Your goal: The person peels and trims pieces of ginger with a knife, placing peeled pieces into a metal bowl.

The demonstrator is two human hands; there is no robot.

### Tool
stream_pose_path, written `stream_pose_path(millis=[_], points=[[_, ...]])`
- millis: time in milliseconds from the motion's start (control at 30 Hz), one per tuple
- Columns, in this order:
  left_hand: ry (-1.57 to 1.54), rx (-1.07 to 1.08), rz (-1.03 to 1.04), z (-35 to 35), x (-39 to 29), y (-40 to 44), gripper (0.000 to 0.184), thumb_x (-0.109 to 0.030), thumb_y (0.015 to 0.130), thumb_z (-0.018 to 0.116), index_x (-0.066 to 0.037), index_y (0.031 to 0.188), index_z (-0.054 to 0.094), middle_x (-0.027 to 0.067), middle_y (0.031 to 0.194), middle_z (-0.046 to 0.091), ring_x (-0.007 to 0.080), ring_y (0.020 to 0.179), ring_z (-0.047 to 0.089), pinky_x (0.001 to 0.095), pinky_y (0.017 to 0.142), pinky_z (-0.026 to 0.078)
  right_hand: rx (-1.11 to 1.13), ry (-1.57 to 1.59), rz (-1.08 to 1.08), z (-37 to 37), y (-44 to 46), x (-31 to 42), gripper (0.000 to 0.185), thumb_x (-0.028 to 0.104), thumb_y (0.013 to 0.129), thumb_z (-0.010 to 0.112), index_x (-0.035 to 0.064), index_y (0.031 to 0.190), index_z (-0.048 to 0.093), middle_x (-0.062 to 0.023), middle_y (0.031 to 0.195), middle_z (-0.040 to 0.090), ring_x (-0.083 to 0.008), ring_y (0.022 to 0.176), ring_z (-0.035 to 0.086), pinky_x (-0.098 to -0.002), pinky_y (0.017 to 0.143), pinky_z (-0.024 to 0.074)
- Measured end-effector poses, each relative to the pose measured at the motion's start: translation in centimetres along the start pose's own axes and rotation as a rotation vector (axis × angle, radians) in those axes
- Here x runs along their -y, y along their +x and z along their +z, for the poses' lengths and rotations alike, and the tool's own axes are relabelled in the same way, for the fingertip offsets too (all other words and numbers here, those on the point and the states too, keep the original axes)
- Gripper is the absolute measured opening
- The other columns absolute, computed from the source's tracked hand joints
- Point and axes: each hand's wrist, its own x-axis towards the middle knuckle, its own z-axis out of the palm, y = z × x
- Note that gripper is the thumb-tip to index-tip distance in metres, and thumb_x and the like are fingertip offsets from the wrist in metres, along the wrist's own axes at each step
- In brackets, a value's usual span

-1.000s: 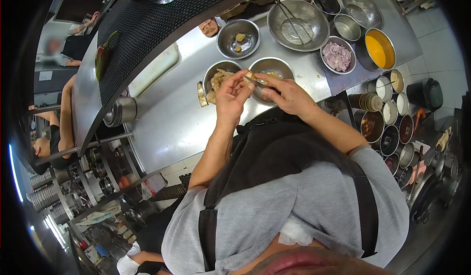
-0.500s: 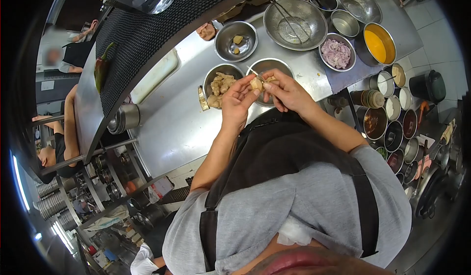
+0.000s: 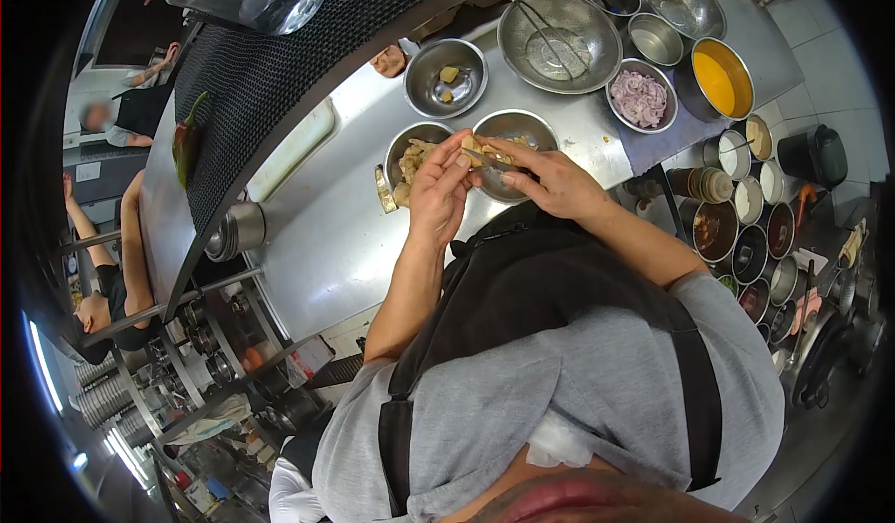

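Between its thumb and fingers, my left hand (image 3: 438, 187) pinches a pale piece of ginger (image 3: 469, 143). My right hand (image 3: 564, 184) is closed on a small knife (image 3: 485, 160), whose blade lies against the ginger; its handle is mostly hidden in my palm. Both hands are over the near edge of a steel bowl (image 3: 554, 130) with scraps in it. Unpeeled ginger (image 3: 410, 161) fills another steel bowl at the left, partly covered by my left hand. Behind these, a third bowl (image 3: 419, 103) holds a few peeled yellow pieces.
Right of the bowls stand a large colander (image 3: 597, 75) with a whisk, a bowl of sliced onions (image 3: 640, 99) and a pot of orange liquid (image 3: 716, 80). A shelf with a black mat (image 3: 270, 66) overhangs the left. Co-workers (image 3: 112, 285) are at far left.
My left hand has shifted slightly left and turned the ginger. My right hand has rotated flatter, bringing the knife blade across the ginger. The bowls stay in place.
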Motion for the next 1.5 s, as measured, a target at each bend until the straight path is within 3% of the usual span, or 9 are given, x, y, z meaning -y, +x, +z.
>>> stream_pose_path(millis=[200,300,400,567,767,1000,1067,1300,1500], points=[[0.153,0.002,0.036,0.2,0.3,-0.2,0.038,-0.003,0.090,0.056,0.003,0.127,0.050,0.0079,0.111,0.060,0.0114,0.090,0.054,0.0246,0.071,0.043,-0.024,0.000,-0.056,0.3,0.6,-0.2,0.039,0.023,0.092,0.053,0.0136,0.130,0.048,-0.0167,0.105,0.064,-0.0380,0.094,0.062,-0.0449,0.082,0.0464],[0.183,-0.010,0.049,0.0,0.9,-0.3,0.037,-0.001,0.090,0.056,0.004,0.127,0.050,0.0083,0.113,0.060,0.0108,0.090,0.054,0.0245,0.072,0.043,0.076,0.054,0.052,0.3,1.2,-0.6,0.030,0.016,0.094,0.053,0.0050,0.121,0.051,-0.0148,0.097,0.066,-0.0282,0.084,0.066,-0.0366,0.078,0.0500],[0.184,-0.015,0.045,-0.2,1.2,-0.4,0.036,0.000,0.091,0.055,0.004,0.127,0.050,0.0094,0.115,0.060,0.0107,0.091,0.055,0.0248,0.072,0.044,-0.026,0.014,-0.101,0.6,1.1,-0.8,0.023,0.014,0.094,0.051,0.0039,0.116,0.050,-0.0103,0.082,0.065,-0.0189,0.064,0.062,-0.0315,0.062,0.0485],[0.180,0.024,-0.019,-1.1,0.7,-0.6,0.038,-0.001,0.089,0.056,0.004,0.127,0.050,0.0103,0.111,0.062,0.0122,0.092,0.056,0.0242,0.071,0.042,0.064,0.265,0.126,0.6,0.7,-0.1,0.026,0.016,0.097,0.050,0.0041,0.120,0.047,-0.0056,0.074,0.063,-0.0087,0.042,0.047,-0.0239,0.041,0.0377],[0.251,0.116,-0.185,-2.3,1.1,-1.1,0.037,-0.007,0.090,0.057,0.003,0.125,0.052,0.0119,0.107,0.063,0.0164,0.094,0.062,0.0240,0.071,0.043,-0.070,0.324,0.279,-1.2,0.6,-0.6,0.027,0.017,0.098,0.049,0.0039,0.121,0.048,-0.0062,0.075,0.063,-0.0085,0.045,0.050,-0.0227,0.041,0.0392],[0.595,-0.372,0.056,-4.9,-1.6,5.1,0.037,-0.004,0.088,0.056,0.004,0.124,0.052,0.0105,0.099,0.065,0.0131,0.079,0.061,0.0230,0.064,0.048,-0.019,0.185,0.330,1.1,-0.2,-4.4,0.046,0.016,0.098,0.046,0.0110,0.142,0.038,-0.0072,0.081,0.065,-0.0113,0.049,0.055,-0.0270,0.050,0.0477],[0.815,-0.395,0.104,-5.8,-2.0,7.1,0.047,-0.006,0.087,0.058,0.004,0.131,0.046,0.0143,0.115,0.060,0.0151,0.086,0.060,0.0249,0.065,0.048,0.022,0.124,0.301,1.5,-0.5,-4.3,0.047,0.016,0.097,0.047,0.0122,0.143,0.038,-0.0076,0.082,0.065,-0.0117,0.050,0.056,-0.0275,0.052,0.0485],[0.660,-0.424,0.169,-7.1,-3.0,4.6,0.046,-0.004,0.086,0.059,0.004,0.130,0.048,0.0173,0.127,0.052,0.0187,0.095,0.061,0.0283,0.074,0.051,0.048,0.044,0.372,1.0,-1.5,-5.5,0.044,0.021,0.095,0.050,0.0136,0.138,0.046,-0.0127,0.074,0.064,-0.0168,0.051,0.059,-0.0318,0.059,0.0505],[0.491,-0.369,0.018,-10.2,0.5,0.7,0.038,-0.004,0.087,0.059,0.000,0.125,0.054,0.0100,0.107,0.063,0.0178,0.094,0.063,0.0286,0.071,0.052,0.003,-0.002,0.375,1.3,-1.9,-3.4,0.047,0.022,0.093,0.053,0.0165,0.139,0.045,-0.0148,0.072,0.062,-0.0177,0.052,0.060,-0.0336,0.059,0.0497]])
